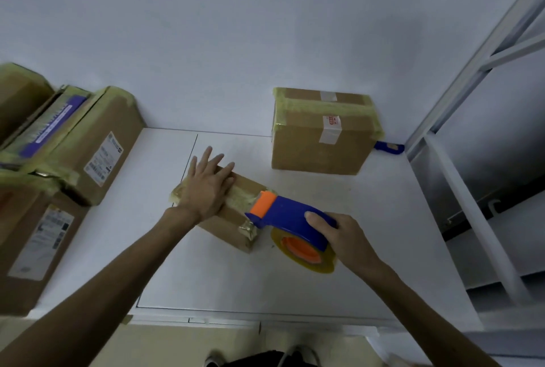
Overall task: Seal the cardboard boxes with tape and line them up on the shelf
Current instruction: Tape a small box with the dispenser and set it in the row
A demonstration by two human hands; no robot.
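cartons (97,142) bound in yellowish tape and bearing shipping labels, stacked at the left edge of the white table (236,284). a larger taped cardboard box (318,142) stands at the back right, with a blue handle (389,148) showing just behind it, near the white metal shelf frame (466,207). the small cardboard box (233,219) lies near the table's middle, taped along its top. the left hand (206,186) presses flat on it, fingers straight and spread. the right hand (345,236) curls round the blue-and-orange tape dispenser (290,216), whose orange head meets the box's right end.
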